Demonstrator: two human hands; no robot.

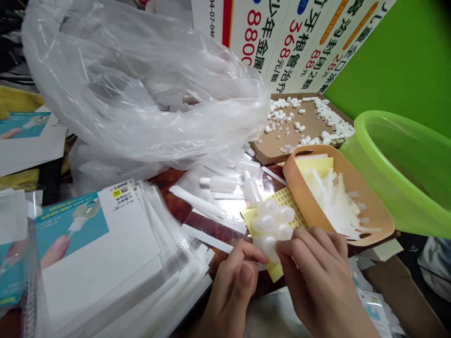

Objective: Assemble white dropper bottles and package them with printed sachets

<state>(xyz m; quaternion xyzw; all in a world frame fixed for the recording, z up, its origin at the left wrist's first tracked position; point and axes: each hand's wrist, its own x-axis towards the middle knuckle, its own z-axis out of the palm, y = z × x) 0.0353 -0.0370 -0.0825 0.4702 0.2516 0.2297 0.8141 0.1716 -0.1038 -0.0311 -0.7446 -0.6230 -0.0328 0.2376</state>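
Note:
My left hand (pixel 234 284) is low in the middle, fingers curled, its index fingertip beside a cluster of milky, translucent rounded plastic pieces (pixel 268 221). My right hand (pixel 317 267) is at the right of the cluster, thumb and index pinched at its near edge. What lies between the fingers of either hand is too small or hidden to make out. Under the cluster is a yellow sheet (pixel 277 272). Just beyond lie two small translucent squeeze bottles, one on its side (pixel 222 184) with a white nozzle, the other (pixel 251 188) tilted.
Printed cards in clear sleeves (pixel 102 249) are stacked at left. A big clear plastic bag (pixel 148 122) bulges behind. White strips (pixel 207 238) lie on the table. An orange basket (pixel 294 183) holds strips; a cardboard tray (pixel 282 136) holds small white caps. A green basin (pixel 369 155) stands right.

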